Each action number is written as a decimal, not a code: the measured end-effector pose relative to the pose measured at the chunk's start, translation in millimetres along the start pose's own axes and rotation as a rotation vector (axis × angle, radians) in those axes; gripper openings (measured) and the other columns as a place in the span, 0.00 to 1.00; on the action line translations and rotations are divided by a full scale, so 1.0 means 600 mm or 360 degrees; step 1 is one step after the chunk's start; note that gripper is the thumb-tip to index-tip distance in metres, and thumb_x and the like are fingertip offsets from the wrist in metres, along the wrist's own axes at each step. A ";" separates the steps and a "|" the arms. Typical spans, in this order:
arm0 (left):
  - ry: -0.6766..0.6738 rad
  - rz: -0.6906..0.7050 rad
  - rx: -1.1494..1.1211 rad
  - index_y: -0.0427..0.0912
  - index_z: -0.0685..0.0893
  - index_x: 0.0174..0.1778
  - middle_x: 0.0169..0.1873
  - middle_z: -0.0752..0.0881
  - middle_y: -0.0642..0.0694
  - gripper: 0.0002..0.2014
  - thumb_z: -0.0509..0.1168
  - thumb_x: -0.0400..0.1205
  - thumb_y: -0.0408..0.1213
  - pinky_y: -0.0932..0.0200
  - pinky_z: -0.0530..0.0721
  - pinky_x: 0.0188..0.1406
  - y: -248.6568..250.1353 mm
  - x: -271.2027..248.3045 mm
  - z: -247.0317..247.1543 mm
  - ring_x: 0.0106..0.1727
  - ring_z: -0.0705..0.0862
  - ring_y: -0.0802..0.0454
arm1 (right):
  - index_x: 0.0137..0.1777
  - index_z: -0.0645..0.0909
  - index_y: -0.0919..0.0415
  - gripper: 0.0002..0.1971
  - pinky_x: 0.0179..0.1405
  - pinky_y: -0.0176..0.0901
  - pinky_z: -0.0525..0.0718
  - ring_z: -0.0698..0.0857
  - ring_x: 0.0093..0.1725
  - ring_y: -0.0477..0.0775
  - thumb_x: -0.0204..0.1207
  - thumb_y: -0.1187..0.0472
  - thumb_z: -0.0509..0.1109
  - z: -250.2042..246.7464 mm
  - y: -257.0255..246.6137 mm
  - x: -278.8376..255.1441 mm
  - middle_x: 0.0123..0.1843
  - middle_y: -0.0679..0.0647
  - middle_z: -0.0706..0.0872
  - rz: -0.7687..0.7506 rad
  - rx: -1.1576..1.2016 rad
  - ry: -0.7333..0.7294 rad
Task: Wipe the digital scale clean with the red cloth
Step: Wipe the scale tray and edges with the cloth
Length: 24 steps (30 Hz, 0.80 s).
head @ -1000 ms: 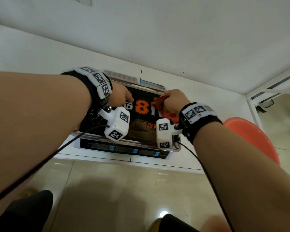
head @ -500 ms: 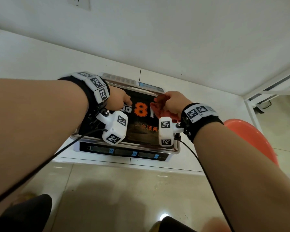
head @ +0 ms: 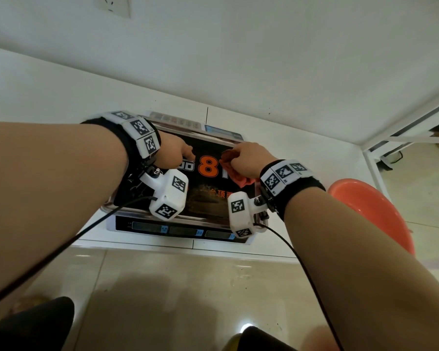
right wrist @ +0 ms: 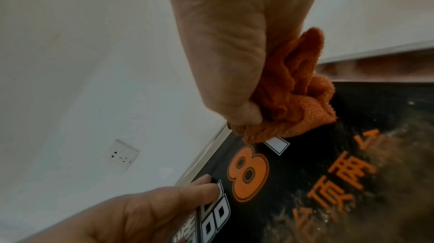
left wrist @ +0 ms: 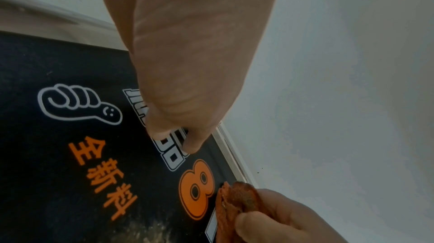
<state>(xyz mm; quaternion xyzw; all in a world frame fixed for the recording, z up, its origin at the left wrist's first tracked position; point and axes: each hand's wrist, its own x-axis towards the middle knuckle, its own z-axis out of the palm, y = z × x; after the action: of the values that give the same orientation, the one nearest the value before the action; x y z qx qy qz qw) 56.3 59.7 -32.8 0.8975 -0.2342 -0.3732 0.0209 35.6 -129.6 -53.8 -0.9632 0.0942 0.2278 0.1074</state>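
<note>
The digital scale (head: 185, 230) stands on a white counter. Its black platform (left wrist: 70, 172) carries an orange "8" and printed characters. Brownish dust lies on the near part of the platform (right wrist: 375, 117). My left hand (head: 175, 154) rests its fingertips (left wrist: 192, 144) on the platform, left of the "8". My right hand (head: 249, 160) grips the bunched red cloth (head: 241, 182) and holds it down on the platform, right of the "8" near the far rim. The wrist views show the cloth (right wrist: 293, 98) (left wrist: 237, 200) touching the surface.
The white counter (head: 61, 110) runs back to a white wall with a socket (head: 114, 6). An orange-red plastic stool or basin (head: 370, 214) stands low on the right. Tiled floor (head: 188, 287) lies in front of the counter, and a white frame (head: 403, 127) stands far right.
My right hand with the cloth has shifted slightly left across the platform. My left hand keeps its place on the scale.
</note>
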 end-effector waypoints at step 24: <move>-0.0030 -0.0010 0.0117 0.48 0.56 0.84 0.85 0.48 0.52 0.30 0.50 0.85 0.25 0.63 0.60 0.77 0.002 -0.002 -0.003 0.84 0.54 0.51 | 0.56 0.88 0.54 0.11 0.47 0.51 0.92 0.92 0.45 0.58 0.76 0.65 0.73 -0.008 -0.018 0.015 0.44 0.55 0.91 -0.0030 0.0112 0.0018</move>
<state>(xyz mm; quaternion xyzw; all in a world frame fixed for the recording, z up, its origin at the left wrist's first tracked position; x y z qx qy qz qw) 56.3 58.5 -30.6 0.8948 -0.2452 -0.3728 -0.0156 47.9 -121.5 -52.1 -0.9609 0.0937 0.2180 0.1428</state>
